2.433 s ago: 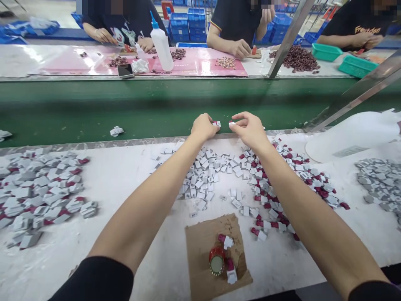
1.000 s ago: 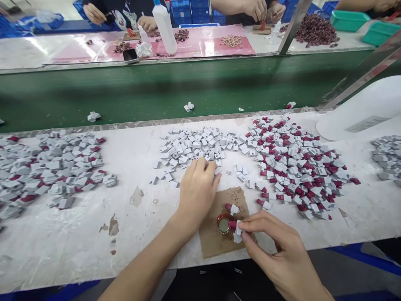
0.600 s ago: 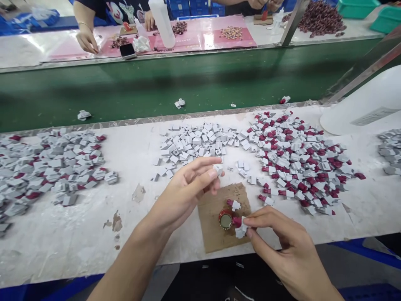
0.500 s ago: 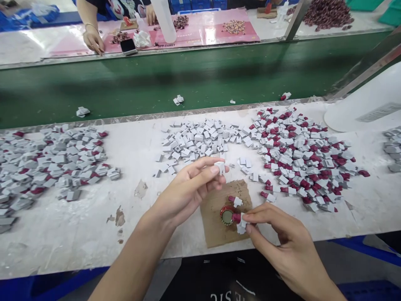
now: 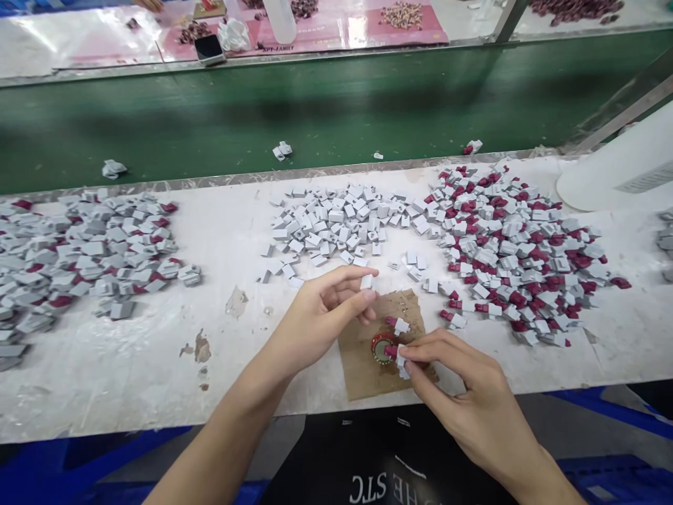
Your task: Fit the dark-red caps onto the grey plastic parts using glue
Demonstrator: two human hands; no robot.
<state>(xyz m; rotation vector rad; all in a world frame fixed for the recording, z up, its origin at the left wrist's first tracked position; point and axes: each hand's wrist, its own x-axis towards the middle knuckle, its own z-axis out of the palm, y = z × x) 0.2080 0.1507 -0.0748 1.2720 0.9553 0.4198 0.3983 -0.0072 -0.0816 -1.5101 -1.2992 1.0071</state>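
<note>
My left hand [image 5: 329, 305] pinches a small light-grey plastic block [image 5: 367, 282] between thumb and fingers, just above the cardboard's upper left corner. Between the thumb and forefinger of my right hand [image 5: 463, 393] is a grey-and-maroon plastic piece [image 5: 401, 358]; its maroon end reaches over a red bottle cap [image 5: 381, 348]. The cap lies open side up on the brown cardboard [image 5: 362, 379]. Another grey-and-maroon piece [image 5: 401, 325] rests on the cardboard above the cap.
Loose grey blocks [image 5: 336, 224] lie ahead. Grey-and-maroon pieces are heaped at right [image 5: 526, 259] and left [image 5: 94, 252]. A white bottle [image 5: 620, 161] stands far right. Beyond the green strip [image 5: 315, 98] is another bench with a phone [image 5: 209, 49].
My right hand has brought the maroon end of its piece from the cap's rim to over the cap's inside. The block in my left hand has turned. The view has tilted down.
</note>
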